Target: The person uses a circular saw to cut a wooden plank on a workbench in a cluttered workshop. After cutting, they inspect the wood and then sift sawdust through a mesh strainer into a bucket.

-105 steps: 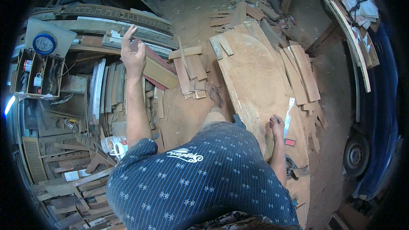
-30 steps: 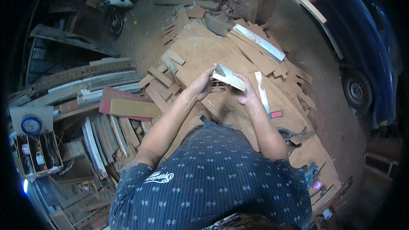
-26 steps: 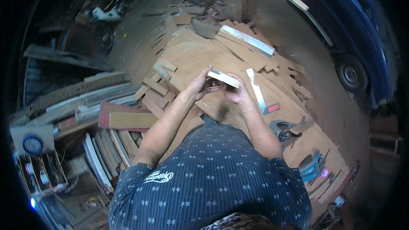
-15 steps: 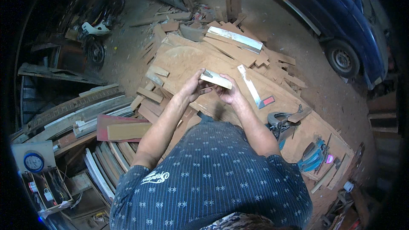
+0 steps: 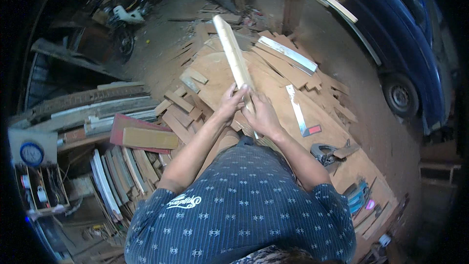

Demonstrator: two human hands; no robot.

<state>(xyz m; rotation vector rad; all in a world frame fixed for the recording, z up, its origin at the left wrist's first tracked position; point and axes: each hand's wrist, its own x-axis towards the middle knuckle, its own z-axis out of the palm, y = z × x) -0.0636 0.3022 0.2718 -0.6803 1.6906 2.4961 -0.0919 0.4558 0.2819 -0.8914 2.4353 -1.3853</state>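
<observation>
A long, pale, narrow board [image 5: 229,49] slants up and away from my body, in front of my torso. My left hand [image 5: 231,100] grips its lower part from the left. Just to the right, my right hand [image 5: 260,115] is wrapped round the same board. Beneath them lies a big plywood sheet [image 5: 273,85], with a metal try square [image 5: 295,107] that has a red-marked handle to the right of my hands. Lower right on the sheet sit a dark tool [image 5: 322,154] and a teal tool [image 5: 356,196].
Stacked planks [image 5: 97,107] and a red board [image 5: 124,132] are at left, above a tool box [image 5: 41,188] and blue clock [image 5: 31,154]. Scrap boards [image 5: 286,54] lie ahead. A motorbike [image 5: 124,34] stands at upper left, a dark blue vehicle [image 5: 415,39] at right, beside overhead planks [image 5: 337,5].
Since the last earlier frames, the piece in my hands has swung from short and crosswise to long and pointing forward. At 3.5 s ago my hands were apart, without this board.
</observation>
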